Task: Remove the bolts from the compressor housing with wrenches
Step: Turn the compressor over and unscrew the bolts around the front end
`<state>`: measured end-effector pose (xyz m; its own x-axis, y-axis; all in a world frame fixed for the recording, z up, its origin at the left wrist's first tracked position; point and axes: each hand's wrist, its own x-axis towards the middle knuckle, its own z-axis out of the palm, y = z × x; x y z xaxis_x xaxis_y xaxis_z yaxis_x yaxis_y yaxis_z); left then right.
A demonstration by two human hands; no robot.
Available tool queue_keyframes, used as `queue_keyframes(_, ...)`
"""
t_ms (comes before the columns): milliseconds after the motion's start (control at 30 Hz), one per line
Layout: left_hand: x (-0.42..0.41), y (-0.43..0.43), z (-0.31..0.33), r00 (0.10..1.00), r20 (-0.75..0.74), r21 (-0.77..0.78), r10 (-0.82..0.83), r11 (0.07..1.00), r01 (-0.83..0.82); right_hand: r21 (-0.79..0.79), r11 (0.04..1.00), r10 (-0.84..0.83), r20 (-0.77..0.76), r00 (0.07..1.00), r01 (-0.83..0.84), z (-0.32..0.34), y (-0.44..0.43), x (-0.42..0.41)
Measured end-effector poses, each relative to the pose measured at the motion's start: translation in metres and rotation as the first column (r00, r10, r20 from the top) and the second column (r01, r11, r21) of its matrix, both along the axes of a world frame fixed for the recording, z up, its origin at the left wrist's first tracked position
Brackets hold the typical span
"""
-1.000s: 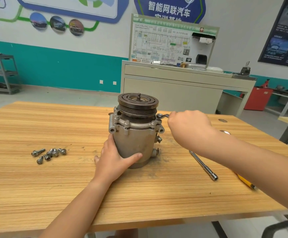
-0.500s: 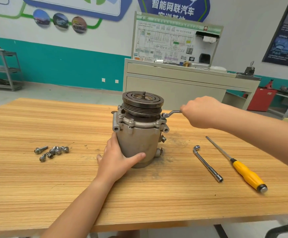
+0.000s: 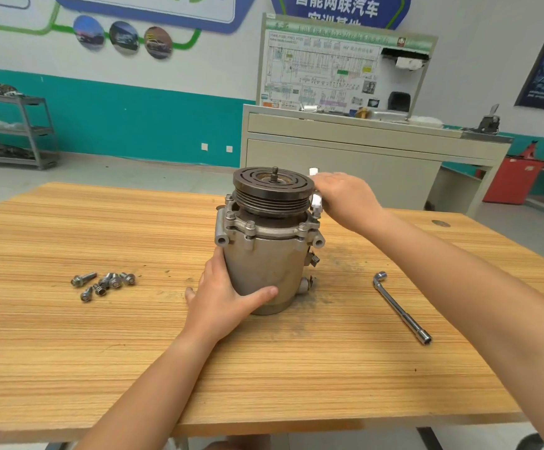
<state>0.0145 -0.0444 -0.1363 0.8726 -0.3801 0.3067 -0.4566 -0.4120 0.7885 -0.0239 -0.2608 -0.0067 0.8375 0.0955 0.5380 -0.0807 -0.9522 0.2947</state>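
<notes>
Compressor housing (image 3: 264, 264) stands upright mid-table (image 3: 69, 352), pulley (image 3: 272, 190) on top. Your left hand (image 3: 222, 300) wraps round its lower body. Your right hand (image 3: 345, 196) is up beside the pulley, too blurry to tell its grip. Loose bolts (image 3: 103, 282) lie off left, and an L-shaped socket wrench (image 3: 400, 306) off right.

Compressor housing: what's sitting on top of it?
A dark grooved steel pulley with a threaded shaft stub; hex bolts ring the flange of the grey metal compressor housing. The right hand hides the rear-right corner and most of the shiny wrench it grips.
</notes>
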Motion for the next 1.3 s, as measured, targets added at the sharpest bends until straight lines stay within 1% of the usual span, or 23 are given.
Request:
queue_keyframes(67, -0.001, 0.000, 0.001, 1.000, 0.001, -0.002, -0.008, 1.000, 0.008, 0.207, 0.975, -0.106, 0.126, 0.986, 0.078, 0.004, -0.002, -0.008)
queue_keyframes(133, -0.002, 0.000, 0.001, 1.000, 0.005, -0.007, -0.015, 1.000, 0.015, 0.438, 0.896, -0.167, 0.191, 0.967, 0.068, 0.010, -0.002, -0.024)
queue_keyframes(167, -0.002, 0.000, 0.001, 1.000, 0.008, -0.010, -0.016, 1.000, 0.016, 0.495, 0.867, -0.178, 0.203, 0.963, 0.057, 0.013, -0.001, -0.034)
queue_keyframes(200, -0.001, -0.001, 0.001, 1.000, 0.012, -0.013, -0.015, 1.000, 0.016, 0.514, 0.855, -0.189, 0.192, 0.963, 0.065, 0.015, 0.002, -0.045)
queue_keyframes(233, -0.001, -0.001, 0.001, 1.000, 0.014, -0.014, -0.014, 1.000, 0.014, 0.495, 0.862, -0.213, 0.151, 0.965, 0.112, 0.016, 0.007, -0.057)
queue_keyframes(267, -0.001, -0.001, 0.001, 1.000, 0.016, -0.013, -0.012, 1.000, 0.012, 0.431, 0.882, -0.253, 0.084, 0.964, 0.194, 0.016, 0.012, -0.068)
queue_keyframes(333, -0.001, 0.000, 0.001, 1.000, 0.017, -0.016, -0.012, 1.000, 0.012, 0.221, 0.910, -0.353, -0.032, 0.935, 0.352, 0.013, 0.027, -0.085)
queue_keyframes(367, -0.001, 0.000, 0.001, 1.000, 0.016, -0.016, -0.014, 1.000, 0.014, 0.117, 0.912, -0.387, -0.068, 0.920, 0.392, 0.012, 0.036, -0.093)
queue_keyframes(400, -0.001, 0.000, 0.001, 1.000, 0.016, -0.016, -0.012, 1.000, 0.012, 0.035, 0.911, -0.407, -0.098, 0.908, 0.412, 0.011, 0.046, -0.097)
queue_keyframes(467, -0.001, -0.001, 0.002, 1.000, 0.018, -0.018, -0.010, 1.000, 0.010, -0.078, 0.899, -0.438, -0.131, 0.889, 0.431, 0.011, 0.062, -0.102)
queue_keyframes(600, -0.001, -0.001, 0.002, 1.000, 0.022, -0.021, -0.008, 1.000, 0.008, -0.218, 0.868, -0.482, -0.151, 0.863, 0.447, 0.013, 0.077, -0.101)
queue_keyframes(733, 0.000, -0.001, 0.001, 1.000, 0.027, -0.024, -0.008, 1.000, 0.009, -0.277, 0.845, -0.517, -0.204, 0.831, 0.457, 0.019, 0.090, -0.094)
queue_keyframes(833, 0.000, -0.002, 0.001, 1.000, 0.026, -0.017, 0.000, 1.000, 0.001, -0.289, 0.838, -0.534, -0.255, 0.806, 0.463, 0.018, 0.099, -0.090)
queue_keyframes(900, 0.000, -0.002, 0.000, 1.000, 0.028, -0.022, 0.003, 1.000, -0.002, -0.297, 0.836, -0.537, -0.261, 0.802, 0.462, 0.013, 0.099, -0.089)
queue_keyframes(1033, 0.001, -0.002, -0.001, 1.000, 0.026, -0.021, 0.003, 1.000, -0.003, -0.373, 0.839, -0.490, -0.203, 0.848, 0.396, 0.012, 0.075, -0.093)
queue_keyframes(1100, 0.000, -0.002, -0.001, 1.000, 0.024, -0.017, 0.007, 1.000, -0.007, -0.401, 0.854, -0.437, -0.204, 0.876, 0.332, 0.020, 0.054, -0.094)
queue_keyframes(1200, 0.000, -0.002, 0.000, 1.000, 0.022, -0.027, 0.011, 1.000, -0.011, -0.468, 0.845, -0.385, -0.194, 0.902, 0.260, 0.034, 0.026, -0.081)
queue_keyframes(1267, 0.001, -0.001, 0.000, 1.000, 0.018, -0.026, 0.009, 1.000, -0.008, -0.459, 0.853, -0.369, -0.197, 0.908, 0.247, 0.036, 0.011, -0.066)
queue_keyframes(1300, 0.000, -0.001, 0.000, 1.000, 0.015, -0.022, 0.007, 1.000, -0.007, -0.428, 0.871, -0.349, -0.198, 0.916, 0.239, 0.035, 0.006, -0.058)
